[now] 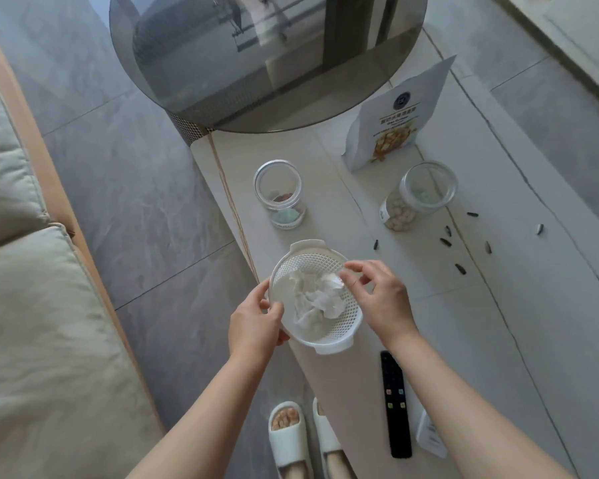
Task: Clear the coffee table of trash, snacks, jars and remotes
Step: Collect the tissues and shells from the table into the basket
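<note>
My left hand (258, 318) grips the left rim of a white perforated basket (341, 335) at the near edge of the pale coffee table (498, 323). Crumpled white tissues (317, 299) lie inside it. My right hand (377, 295) hovers over the basket's right side, fingers loosely curled just above the tissues, holding nothing I can see. Two clear jars stand farther back: one (279, 193) on the left, one (419, 195) with pale snacks on the right. A snack bag (395, 122) stands behind them. Several dark seed shells (445, 240) are scattered to the right. A black remote (395, 402) lies near me.
A round dark glass table top (267, 60) overlaps the far end of the coffee table. A beige sofa (32, 271) fills the left. A white object (431, 435) lies beside the remote, partly hidden by my right forearm. My slippered feet (287, 433) stand on the grey floor.
</note>
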Demonstrator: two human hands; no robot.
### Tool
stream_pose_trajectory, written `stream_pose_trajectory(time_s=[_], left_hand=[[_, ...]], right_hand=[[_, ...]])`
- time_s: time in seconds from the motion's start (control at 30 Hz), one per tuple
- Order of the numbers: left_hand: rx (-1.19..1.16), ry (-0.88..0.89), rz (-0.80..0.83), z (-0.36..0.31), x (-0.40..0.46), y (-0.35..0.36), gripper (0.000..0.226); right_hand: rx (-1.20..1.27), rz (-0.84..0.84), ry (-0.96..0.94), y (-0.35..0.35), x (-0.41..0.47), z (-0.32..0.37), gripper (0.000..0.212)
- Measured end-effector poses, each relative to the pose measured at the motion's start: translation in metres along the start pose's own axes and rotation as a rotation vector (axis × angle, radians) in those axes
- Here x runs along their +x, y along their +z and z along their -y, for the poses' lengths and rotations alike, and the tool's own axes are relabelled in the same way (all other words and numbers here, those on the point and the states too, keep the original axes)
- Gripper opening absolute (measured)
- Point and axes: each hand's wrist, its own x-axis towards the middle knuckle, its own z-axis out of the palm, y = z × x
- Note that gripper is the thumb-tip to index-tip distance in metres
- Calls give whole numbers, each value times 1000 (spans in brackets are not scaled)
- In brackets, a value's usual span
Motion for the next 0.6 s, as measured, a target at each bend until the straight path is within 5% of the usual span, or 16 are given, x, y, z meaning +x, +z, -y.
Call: stream_pose_trajectory(time_s=[0.13, 0.27, 0.6], left_hand=[[-1, 2, 0, 4, -4, 7, 48], [0, 8, -15, 11, 0, 12, 47], [-5, 50, -17, 18, 12, 21, 47]], right_hand=[[-7, -149, 224, -21, 0, -36, 16], [-198, -44, 429, -35, -12, -93, 21], [-434, 145, 474, -6, -28, -141, 21]])
